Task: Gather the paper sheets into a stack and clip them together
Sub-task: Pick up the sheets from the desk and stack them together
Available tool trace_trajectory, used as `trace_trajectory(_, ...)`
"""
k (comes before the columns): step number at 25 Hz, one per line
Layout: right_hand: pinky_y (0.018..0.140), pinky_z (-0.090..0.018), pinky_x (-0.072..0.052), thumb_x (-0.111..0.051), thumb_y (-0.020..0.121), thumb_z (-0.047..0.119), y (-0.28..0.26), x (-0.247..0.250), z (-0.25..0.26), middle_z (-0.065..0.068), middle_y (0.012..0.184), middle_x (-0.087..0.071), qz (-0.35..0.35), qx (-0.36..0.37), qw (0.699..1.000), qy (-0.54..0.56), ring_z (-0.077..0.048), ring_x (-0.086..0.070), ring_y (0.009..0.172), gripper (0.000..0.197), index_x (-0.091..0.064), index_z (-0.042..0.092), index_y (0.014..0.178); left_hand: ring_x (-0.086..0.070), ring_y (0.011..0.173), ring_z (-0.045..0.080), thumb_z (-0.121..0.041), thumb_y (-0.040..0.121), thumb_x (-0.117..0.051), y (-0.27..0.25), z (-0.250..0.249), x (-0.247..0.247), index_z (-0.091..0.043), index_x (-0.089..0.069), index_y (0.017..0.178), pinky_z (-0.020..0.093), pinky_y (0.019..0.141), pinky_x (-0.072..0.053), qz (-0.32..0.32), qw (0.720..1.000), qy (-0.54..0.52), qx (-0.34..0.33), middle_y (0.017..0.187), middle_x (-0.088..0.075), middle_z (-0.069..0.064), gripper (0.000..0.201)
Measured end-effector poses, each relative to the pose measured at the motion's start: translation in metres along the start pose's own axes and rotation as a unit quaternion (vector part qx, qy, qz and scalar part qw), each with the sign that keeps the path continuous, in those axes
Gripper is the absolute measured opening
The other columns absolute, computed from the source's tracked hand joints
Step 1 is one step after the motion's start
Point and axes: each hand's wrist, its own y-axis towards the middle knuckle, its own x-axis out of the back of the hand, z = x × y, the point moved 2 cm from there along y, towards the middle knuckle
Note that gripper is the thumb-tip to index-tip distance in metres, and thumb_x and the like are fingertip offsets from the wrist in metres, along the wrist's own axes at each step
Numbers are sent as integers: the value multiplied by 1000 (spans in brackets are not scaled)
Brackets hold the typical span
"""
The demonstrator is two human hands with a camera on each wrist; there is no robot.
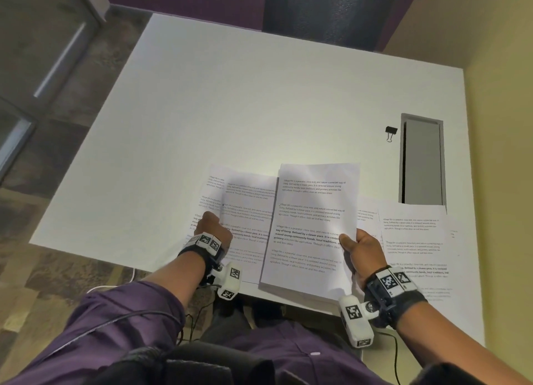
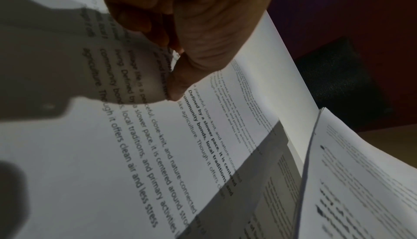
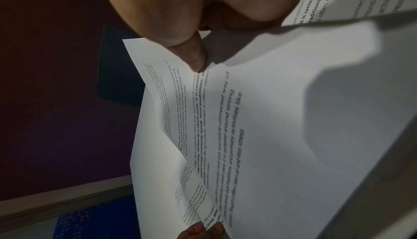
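Note:
Printed paper sheets lie spread along the front edge of the white table (image 1: pixel 230 102). My right hand (image 1: pixel 357 246) grips a stack of sheets (image 1: pixel 313 211) at its right edge, thumb on top, and holds it tilted up above the table. My left hand (image 1: pixel 215 226) pinches a loose sheet (image 1: pixel 248 206) between thumb and curled fingers on the left; the left wrist view shows that sheet (image 2: pixel 140 135) bending up at the left hand (image 2: pixel 171 68). More sheets (image 1: pixel 415 240) lie flat to the right. A black binder clip (image 1: pixel 390 132) sits apart at the far right.
A grey rectangular recess (image 1: pixel 422 160) is set into the table just right of the clip. A yellow wall (image 1: pixel 501 125) borders the table's right side. A dark chair back (image 1: pixel 326 7) stands beyond the far edge. Cables hang below the front edge.

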Motion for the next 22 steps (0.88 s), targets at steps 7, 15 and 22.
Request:
trace_trajectory(7, 95, -55, -55, -57, 96, 7, 3, 6, -9, -11, 103, -77, 3, -10, 1000, 15, -36, -72, 98, 20, -69, 24, 96, -58, 102, 31, -7, 70, -72, -1, -2, -3, -16, -44, 110, 40, 82, -53, -33, 999, 4, 3, 115, -54, 9, 49)
trace_trajectory(15, 90, -44, -57, -53, 98, 2, 5, 4, -12, -13, 107, -76, 18, -16, 998, 58, -33, -72, 98, 23, -69, 17, 103, -66, 91, 28, -11, 80, -67, -6, -6, 2, -10, -61, 105, 38, 84, -57, 3, 999, -36, -40, 103, -70, 6, 26)
trace_trajectory(22, 85, -46, -57, -52, 98, 1, 5, 0, -6, -8, 92, -78, 9, -32, 994, 104, -30, -73, 87, 23, -68, 16, 95, -64, 80, 6, -13, 98, -55, -53, -31, 78, -22, -67, 106, 22, 71, -50, -64, 964, -174, -190, 100, -70, -6, 16)
